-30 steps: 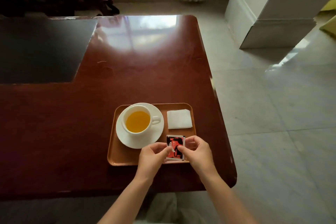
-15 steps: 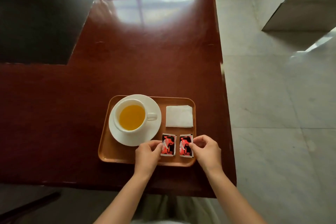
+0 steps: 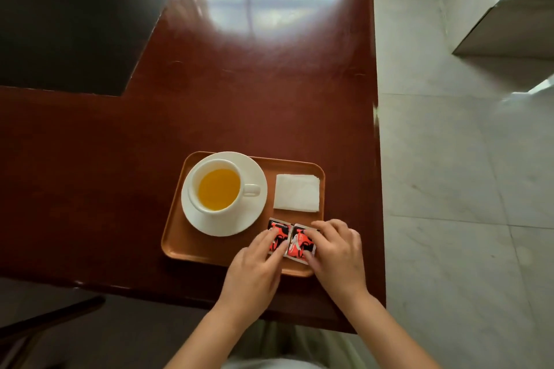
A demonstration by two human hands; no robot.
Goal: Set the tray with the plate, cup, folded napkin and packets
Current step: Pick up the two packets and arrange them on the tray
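You're on the last bit, by the look of it: squaring the two packets at the near right of the tray. Left hand has its fingers extended flat and close together, pressing down on the left packet. Right hand has fingers curled over the right packet, thumb at its near edge; pinch or just a push, can't tell. The packets lie side by side, edges touching or nearly so, slightly tilted vs the tray rim.

Rest looks set: cup w/ yellow liquid sits on the plate at the tray's left, handle pointing right; folded napkin at far right, just beyond the packets, apart from the plate. Tray sits near the table corner closest to you.

Next move, I'd judge: nudge both packets parallel to the rim, then lift your hands straight off so nothing slides; they're light & slick, so go easy.

Hard to read: packet print is blurred, near corners of both are under your fingers, and the tray's near right corner is hidden by the right hand
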